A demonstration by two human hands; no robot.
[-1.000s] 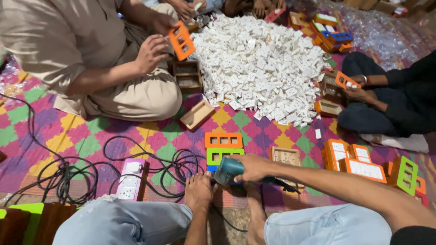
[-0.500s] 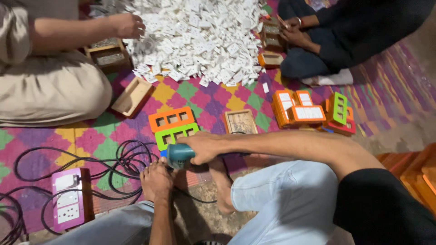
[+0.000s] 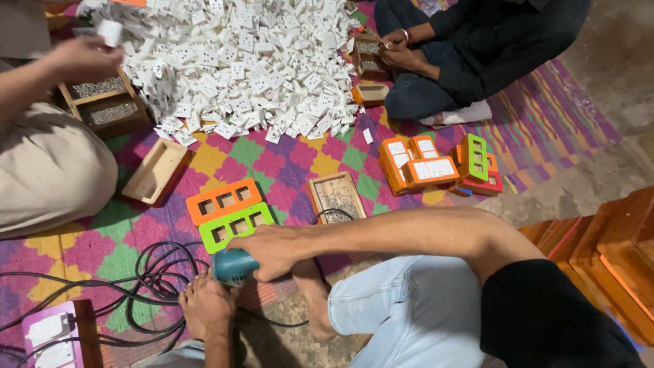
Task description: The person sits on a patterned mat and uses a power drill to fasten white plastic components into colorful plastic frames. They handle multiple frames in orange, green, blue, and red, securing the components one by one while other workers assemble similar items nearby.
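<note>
Since half a second ago your view has swung a little further right, so the wooden crates (image 3: 613, 252) at the right edge now show more fully, and the person in beige has lifted a white piece off the heap; your own hands have stayed on the drill.

Take the teal power drill (image 3: 230, 266) as your landmark. Your right hand (image 3: 272, 249) is clamped over its back end, fingers curled tight around the body. Your left hand (image 3: 206, 305) sits just below and to the left of the drill, fingers folded down against the mat; you cannot tell whether they grip anything beneath. Your bare foot (image 3: 315, 300) lies just right of the drill. The black cable (image 3: 153, 272) loops on the mat to the drill's left, and farther left and nearer you sits a white socket board (image 3: 48, 335).

Just beyond the drill lie a green frame (image 3: 235, 227) and an orange frame (image 3: 223, 200), side by side and touching. Right of them is a shallow wooden tray of small screws (image 3: 336, 197); left of them, an empty wooden box (image 3: 157, 170).

Farther beyond and to the right stands a cluster of orange, green and red frames fitted with white plates (image 3: 436, 167). Beyond everything spreads the big heap of white plastic parts (image 3: 245, 61). At its left, another person's hand (image 3: 85, 58) pinches a white piece; at its right, a seated person in dark clothes (image 3: 477, 48) works with both hands close together.
</note>
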